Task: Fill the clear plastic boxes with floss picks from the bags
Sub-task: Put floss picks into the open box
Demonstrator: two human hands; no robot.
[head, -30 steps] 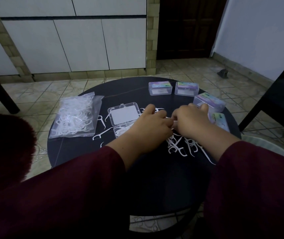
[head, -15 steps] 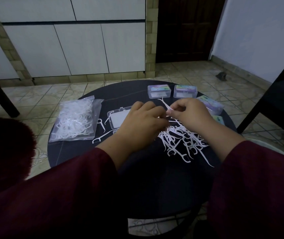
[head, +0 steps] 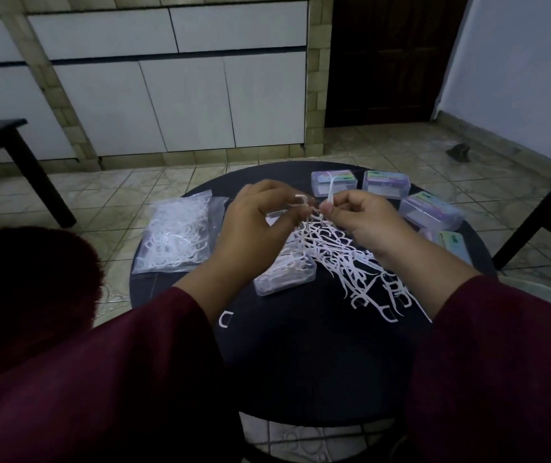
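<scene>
Head view: my left hand [head: 254,225] pinches a few picks [head: 300,203] at its fingertips, heads up, raised above the table [head: 300,362]. My right hand [head: 364,218] pinches one pick [head: 330,192] between thumb and forefinger, its long axis close to upright, tip pointing away toward the closed boxes [head: 386,183] at the far edge. The open box [head: 287,274] lies just below and toward me from the left hand, partly under that wrist, already holding some picks. I judge the left hand nearer to it, so the bunch should go down and back, turned to lie along the box's length. The loose pile [head: 344,259] spreads under the right hand; the bag [head: 177,240] sits well left.
</scene>
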